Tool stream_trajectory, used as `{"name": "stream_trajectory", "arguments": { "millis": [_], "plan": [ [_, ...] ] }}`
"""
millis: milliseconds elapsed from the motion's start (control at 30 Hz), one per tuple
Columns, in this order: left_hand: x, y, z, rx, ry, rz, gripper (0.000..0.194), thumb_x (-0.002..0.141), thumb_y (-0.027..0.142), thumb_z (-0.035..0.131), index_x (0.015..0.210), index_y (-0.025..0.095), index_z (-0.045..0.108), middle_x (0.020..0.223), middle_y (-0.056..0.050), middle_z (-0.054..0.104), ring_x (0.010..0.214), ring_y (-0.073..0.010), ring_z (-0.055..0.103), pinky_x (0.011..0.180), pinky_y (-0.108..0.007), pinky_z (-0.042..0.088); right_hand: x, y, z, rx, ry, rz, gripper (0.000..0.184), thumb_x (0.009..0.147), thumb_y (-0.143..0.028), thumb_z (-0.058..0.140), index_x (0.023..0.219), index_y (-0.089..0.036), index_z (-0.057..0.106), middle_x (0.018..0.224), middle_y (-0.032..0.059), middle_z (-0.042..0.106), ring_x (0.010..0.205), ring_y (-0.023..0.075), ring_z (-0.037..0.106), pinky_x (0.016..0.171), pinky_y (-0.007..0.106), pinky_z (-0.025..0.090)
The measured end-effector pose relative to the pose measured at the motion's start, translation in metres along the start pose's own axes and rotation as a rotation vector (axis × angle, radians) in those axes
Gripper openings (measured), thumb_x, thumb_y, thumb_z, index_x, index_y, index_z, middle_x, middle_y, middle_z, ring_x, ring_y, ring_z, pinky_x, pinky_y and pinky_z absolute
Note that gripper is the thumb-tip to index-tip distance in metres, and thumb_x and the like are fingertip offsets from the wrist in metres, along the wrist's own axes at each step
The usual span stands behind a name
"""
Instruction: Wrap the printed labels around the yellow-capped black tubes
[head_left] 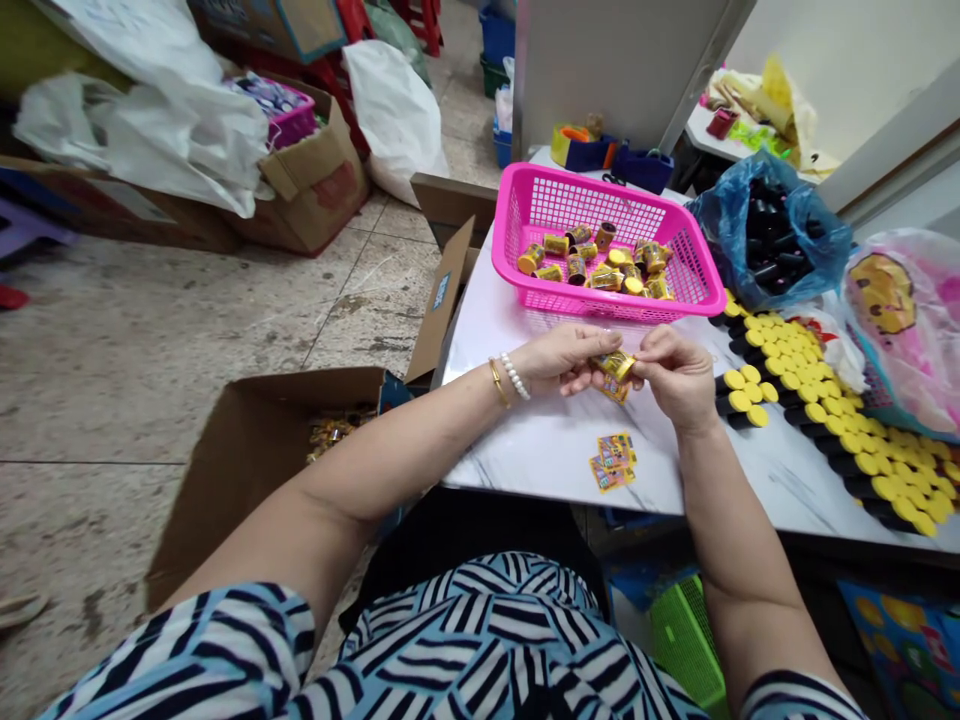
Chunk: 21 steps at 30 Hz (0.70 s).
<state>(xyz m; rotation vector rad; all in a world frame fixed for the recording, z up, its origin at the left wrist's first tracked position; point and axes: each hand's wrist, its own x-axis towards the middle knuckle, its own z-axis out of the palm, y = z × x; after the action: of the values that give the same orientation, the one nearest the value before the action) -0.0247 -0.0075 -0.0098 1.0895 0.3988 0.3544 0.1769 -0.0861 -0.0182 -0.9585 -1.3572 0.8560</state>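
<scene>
My left hand (559,358) and my right hand (675,375) meet above a white marble-patterned table (517,445). Between their fingers is a small cylinder in a shiny yellow printed wrapper (616,366). A printed paper label (616,391) hangs just below it, against my left fingers. A small stack of similar labels (613,463) lies on the table near my hands. To the right stand rows of black tubes with yellow caps (847,430). A pink plastic basket (570,180) holding several wrapped cylinders stands ahead of my hands.
A blue plastic bag of black tubes (772,235) sits beyond the rows. An open cardboard box (247,470) with wrapped items stands on the tiled floor at my left. Cardboard boxes and white plastic bags lie farther back. A green basket (686,640) sits below the table's front edge.
</scene>
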Motion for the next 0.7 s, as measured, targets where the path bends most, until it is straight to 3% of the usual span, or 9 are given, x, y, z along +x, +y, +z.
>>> {"name": "stream_trajectory", "arguments": {
  "millis": [133, 200, 300, 433, 567, 700],
  "plan": [
    [-0.001, 0.002, 0.003, 0.039, 0.113, -0.074, 0.066, 0.090, 0.075, 0.063, 0.086, 0.010, 0.071, 0.050, -0.002, 0.063, 0.029, -0.0067, 0.046, 0.029, -0.017, 0.027, 0.000, -0.008, 0.006, -0.116, -0.077, -0.012, 0.025, 0.079, -0.035, 0.091, 0.103, -0.034, 0.083, 0.106, 0.0040, 0.065, 0.093, 0.0185, 0.067, 0.070, 0.031, 0.067],
    [-0.002, 0.002, 0.004, 0.023, 0.107, -0.086, 0.071, 0.090, 0.079, 0.058, 0.081, 0.010, 0.069, 0.049, -0.003, 0.062, 0.028, -0.0065, 0.045, 0.028, -0.018, 0.026, -0.001, -0.011, 0.008, -0.169, -0.102, -0.027, 0.024, 0.077, -0.034, 0.092, 0.100, -0.033, 0.085, 0.106, 0.0050, 0.064, 0.099, 0.0207, 0.067, 0.070, 0.031, 0.068],
    [-0.002, 0.002, 0.003, -0.047, -0.003, -0.047, 0.067, 0.086, 0.077, 0.067, 0.084, 0.010, 0.068, 0.054, -0.004, 0.066, 0.031, -0.0071, 0.048, 0.029, -0.018, 0.029, -0.003, -0.007, 0.007, -0.126, 0.004, -0.053, 0.018, 0.075, -0.030, 0.093, 0.090, -0.033, 0.085, 0.099, 0.0036, 0.061, 0.089, 0.0181, 0.067, 0.062, 0.030, 0.068],
    [-0.001, 0.001, 0.000, -0.077, -0.089, -0.011, 0.049, 0.080, 0.057, 0.085, 0.091, 0.012, 0.069, 0.055, -0.001, 0.066, 0.032, -0.0069, 0.049, 0.030, -0.015, 0.031, -0.006, 0.001, 0.009, -0.059, 0.098, -0.029, 0.016, 0.076, -0.034, 0.092, 0.087, -0.029, 0.081, 0.097, 0.0016, 0.056, 0.078, 0.0152, 0.066, 0.053, 0.030, 0.067],
    [0.005, -0.005, -0.004, -0.162, -0.068, -0.122, 0.043, 0.092, 0.053, 0.074, 0.080, 0.012, 0.068, 0.046, 0.003, 0.056, 0.024, -0.0035, 0.031, 0.026, -0.015, 0.017, -0.008, 0.005, 0.019, -0.168, 0.157, -0.075, 0.018, 0.079, -0.035, 0.089, 0.084, -0.025, 0.075, 0.096, 0.0005, 0.057, 0.074, 0.0125, 0.065, 0.055, 0.027, 0.065],
    [0.010, -0.009, -0.005, -0.293, -0.009, -0.227, 0.049, 0.094, 0.056, 0.069, 0.070, 0.014, 0.062, 0.042, 0.004, 0.050, 0.023, -0.0041, 0.025, 0.025, -0.017, 0.009, -0.008, 0.009, 0.029, -0.286, 0.229, -0.126, 0.023, 0.082, -0.037, 0.086, 0.083, -0.023, 0.068, 0.088, -0.0012, 0.058, 0.072, 0.0111, 0.063, 0.059, 0.023, 0.061]
  ]
}}
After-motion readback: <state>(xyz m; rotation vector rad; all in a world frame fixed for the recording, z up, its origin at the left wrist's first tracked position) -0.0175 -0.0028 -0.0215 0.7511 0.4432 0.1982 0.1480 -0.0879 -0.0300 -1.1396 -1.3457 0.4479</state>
